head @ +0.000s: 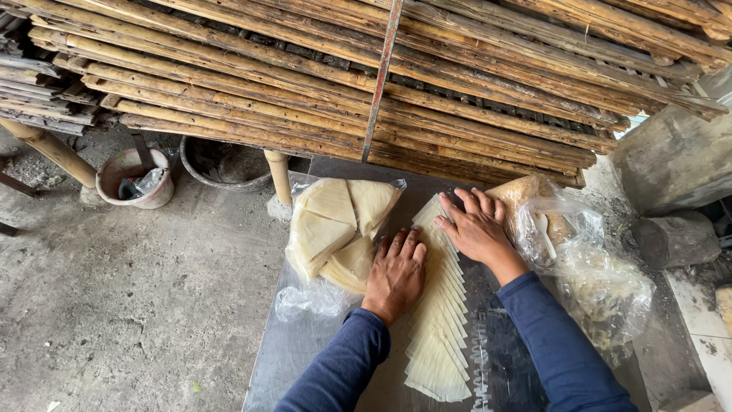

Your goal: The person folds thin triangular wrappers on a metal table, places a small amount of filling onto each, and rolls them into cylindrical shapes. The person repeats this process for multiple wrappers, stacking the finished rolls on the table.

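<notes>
Head view: both hands are flat on a long overlapping row of thin pale-yellow triangular pastry sheets [438, 320], fanned out down the shiny grey metal worktop [297, 351]. The left hand [396, 271] presses palm-down on the row's left edge, fingers together, gripping nothing. The right hand [476, 225] lies spread over the far end of the row, also open. Just left of the row sits a round stack of the same sheets cut in wedges on clear plastic [339, 229]; right of it is a crumpled clear plastic bag [579, 259]. Looks like the fanning and straightening step to me. Next move probably needs a light, even slide so the sheets don't tear or stick.
</notes>
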